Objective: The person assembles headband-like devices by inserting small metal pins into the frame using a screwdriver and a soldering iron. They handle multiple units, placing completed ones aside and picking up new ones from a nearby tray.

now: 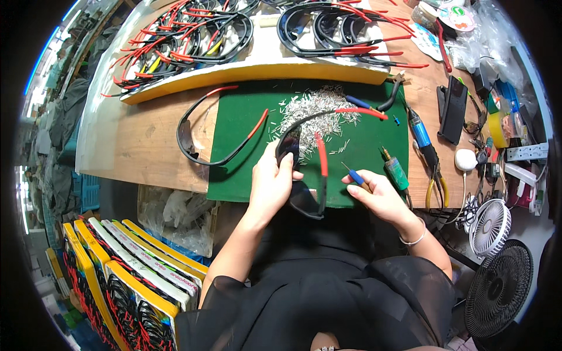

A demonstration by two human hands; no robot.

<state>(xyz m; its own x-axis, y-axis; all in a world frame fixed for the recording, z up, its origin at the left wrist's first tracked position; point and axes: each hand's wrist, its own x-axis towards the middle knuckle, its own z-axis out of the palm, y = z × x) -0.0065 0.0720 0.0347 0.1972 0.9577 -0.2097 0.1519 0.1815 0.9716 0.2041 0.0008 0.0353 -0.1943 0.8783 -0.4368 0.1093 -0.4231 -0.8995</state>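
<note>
My left hand (272,181) grips a pair of sunglasses (304,198) by the front, fingers and thumb around the dark lenses. Their black temples with red ends stretch away from me over the green mat (240,181). Pinched in my right hand (377,196) is a small blue-handled screwdriver (355,175), its thin tip toward the sunglasses but apart from them. Beyond both hands lies a heap of tiny silvery-white slivers (319,117). A second pair of sunglasses (228,157) rests to the left, partly on the mat and partly on the wood.
Across the back stands a yellow-edged foam tray (257,76) full of sunglasses. On the right lie a green-bodied tool (396,169), a blue electric screwdriver (420,130), yellow-handled pliers (446,194), a phone (452,111) and a white fan (489,228). More loaded trays (140,289) stand lower left.
</note>
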